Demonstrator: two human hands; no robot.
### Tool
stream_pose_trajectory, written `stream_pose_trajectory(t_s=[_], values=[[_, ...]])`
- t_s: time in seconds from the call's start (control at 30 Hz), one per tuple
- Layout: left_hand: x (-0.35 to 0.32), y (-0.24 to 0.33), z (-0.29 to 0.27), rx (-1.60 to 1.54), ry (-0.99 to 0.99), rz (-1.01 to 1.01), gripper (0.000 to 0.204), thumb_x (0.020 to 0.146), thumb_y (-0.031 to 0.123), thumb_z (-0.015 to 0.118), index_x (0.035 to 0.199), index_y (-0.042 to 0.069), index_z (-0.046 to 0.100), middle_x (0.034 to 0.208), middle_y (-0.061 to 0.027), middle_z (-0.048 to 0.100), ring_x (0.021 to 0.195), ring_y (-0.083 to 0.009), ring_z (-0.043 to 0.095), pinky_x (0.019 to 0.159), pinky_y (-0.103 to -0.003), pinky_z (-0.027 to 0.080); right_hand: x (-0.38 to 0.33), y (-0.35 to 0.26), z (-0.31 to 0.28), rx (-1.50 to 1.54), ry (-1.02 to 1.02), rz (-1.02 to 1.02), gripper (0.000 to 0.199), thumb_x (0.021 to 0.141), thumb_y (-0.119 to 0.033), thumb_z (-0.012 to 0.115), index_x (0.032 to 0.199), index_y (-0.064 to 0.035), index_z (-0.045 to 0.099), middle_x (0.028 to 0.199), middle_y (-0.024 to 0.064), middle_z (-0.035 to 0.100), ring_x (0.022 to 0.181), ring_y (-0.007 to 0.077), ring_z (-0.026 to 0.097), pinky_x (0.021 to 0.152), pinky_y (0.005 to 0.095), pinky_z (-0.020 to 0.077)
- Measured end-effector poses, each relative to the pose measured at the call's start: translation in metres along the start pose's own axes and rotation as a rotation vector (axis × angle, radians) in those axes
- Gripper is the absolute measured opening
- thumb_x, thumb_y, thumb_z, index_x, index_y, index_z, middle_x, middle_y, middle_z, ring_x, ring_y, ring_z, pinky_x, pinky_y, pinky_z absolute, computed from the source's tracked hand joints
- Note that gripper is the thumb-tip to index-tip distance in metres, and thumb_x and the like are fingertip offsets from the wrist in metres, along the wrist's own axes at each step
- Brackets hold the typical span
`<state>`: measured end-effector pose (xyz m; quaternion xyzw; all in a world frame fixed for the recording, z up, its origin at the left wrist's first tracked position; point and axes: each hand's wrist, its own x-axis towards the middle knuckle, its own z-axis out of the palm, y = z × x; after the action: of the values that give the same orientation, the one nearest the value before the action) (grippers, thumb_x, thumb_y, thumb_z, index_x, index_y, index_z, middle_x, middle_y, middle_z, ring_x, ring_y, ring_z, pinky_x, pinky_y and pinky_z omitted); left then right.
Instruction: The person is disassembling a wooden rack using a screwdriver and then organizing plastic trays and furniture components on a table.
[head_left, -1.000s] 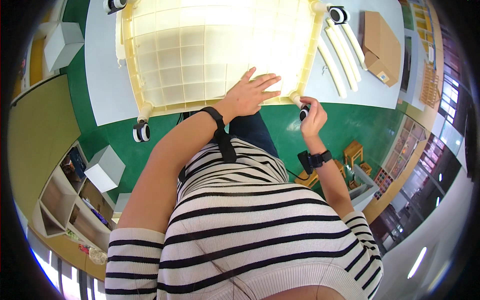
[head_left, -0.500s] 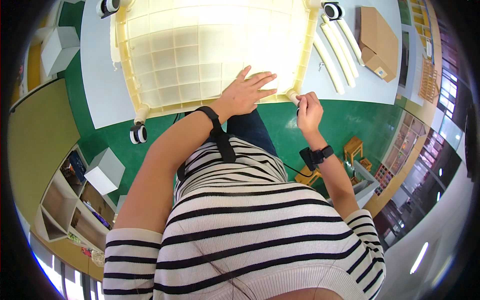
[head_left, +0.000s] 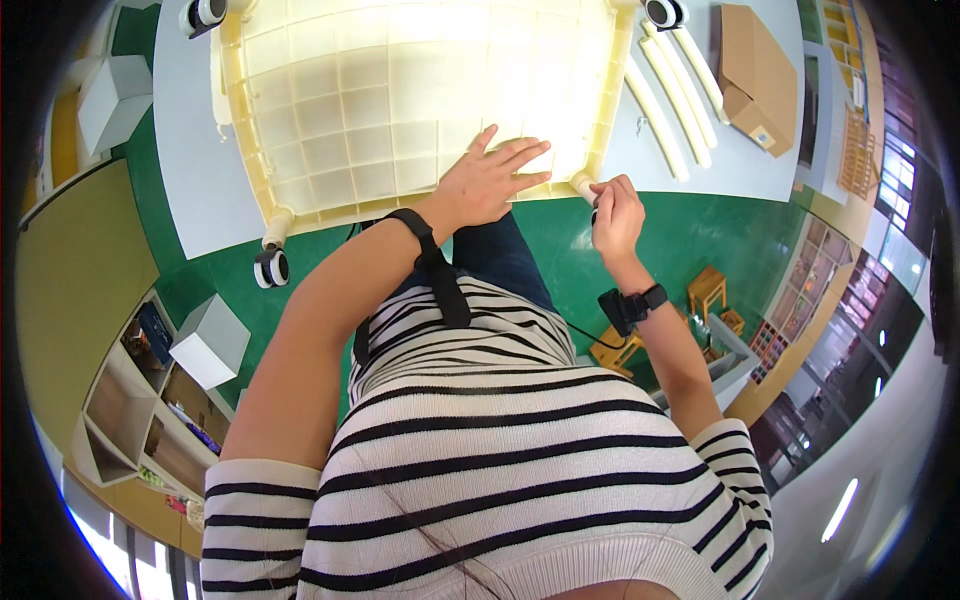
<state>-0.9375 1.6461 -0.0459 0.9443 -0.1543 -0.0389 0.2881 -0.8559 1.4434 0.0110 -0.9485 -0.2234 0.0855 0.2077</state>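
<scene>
A cream plastic tray-like base [head_left: 345,115] with a ribbed grid lies on the table, caster wheels at its corners. My left hand [head_left: 488,180] rests flat on its near edge, fingers spread. At the near right corner, my right hand [head_left: 618,215] is closed around a caster wheel [head_left: 595,212], mostly hidden by the fingers, below a short cream post [head_left: 582,184]. Another black-and-white caster [head_left: 270,267] sticks out at the near left corner. Two more, a far left caster [head_left: 204,14] and a far right caster [head_left: 664,13], show at the top.
Several cream tubes [head_left: 655,118] lie on the white table [head_left: 195,180] right of the base, beside an open cardboard box [head_left: 757,85]. Small metal bits [head_left: 641,127] lie near the tubes. White boxes [head_left: 211,342] and shelves [head_left: 115,415] stand at left, a wooden stool [head_left: 706,288] at right.
The base has shifted slightly to the left at its left side. My right hand has turned a little at the corner caster, still closed on it. My left hand stays on the edge.
</scene>
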Motion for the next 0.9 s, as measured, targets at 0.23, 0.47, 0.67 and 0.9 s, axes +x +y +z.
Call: stream_pose_trajectory(t_s=[0.23, 0.47, 0.67, 0.9], values=[[-0.001, 0.001, 0.001, -0.009, 0.021, -0.004, 0.061, 0.068, 0.019, 0.064, 0.125, 0.031, 0.047, 0.142, 0.0050, 0.025, 0.130, -0.0115, 0.024, 0.105, -0.052, 0.018, 0.000, -0.001, 0.002, 0.003, 0.000, 0.029, 0.021, 0.081, -0.006, 0.043, 0.070, 0.0007, 0.060, 0.072, 0.0136, 0.053, 0.065, 0.0316, 0.053, 0.061, 0.0392, 0.0421], [0.000, 0.006, 0.008, 0.007, 0.029, -0.001, 0.062, 0.068, 0.018, 0.063, 0.125, 0.031, 0.046, 0.142, 0.0048, 0.026, 0.129, -0.0114, 0.025, 0.105, -0.051, 0.018, -0.003, 0.004, 0.002, -0.014, 0.000, 0.033, 0.021, 0.081, -0.006, 0.044, 0.069, 0.0002, 0.060, 0.072, 0.0127, 0.053, 0.065, 0.0311, 0.054, 0.061, 0.0391, 0.0426], [0.002, 0.002, 0.004, 0.029, 0.065, 0.032, 0.063, 0.067, 0.017, 0.063, 0.126, 0.032, 0.045, 0.142, 0.0035, 0.027, 0.129, -0.0117, 0.025, 0.104, -0.053, 0.019, 0.004, 0.005, 0.003, -0.089, 0.038, -0.003, 0.025, 0.083, -0.011, 0.044, 0.069, -0.0017, 0.061, 0.072, 0.0114, 0.053, 0.066, 0.0304, 0.054, 0.062, 0.0399, 0.0435], [-0.009, -0.002, -0.004, 0.033, 0.064, 0.048, 0.067, 0.061, 0.023, 0.066, 0.125, 0.029, 0.047, 0.143, -0.0043, 0.025, 0.130, -0.0188, 0.026, 0.099, -0.061, 0.018, 0.010, -0.007, 0.003, -0.159, -0.065, 0.047, 0.025, 0.082, -0.021, 0.046, 0.075, -0.0007, 0.060, 0.079, 0.0155, 0.054, 0.075, 0.0338, 0.054, 0.067, 0.0421, 0.0437]])
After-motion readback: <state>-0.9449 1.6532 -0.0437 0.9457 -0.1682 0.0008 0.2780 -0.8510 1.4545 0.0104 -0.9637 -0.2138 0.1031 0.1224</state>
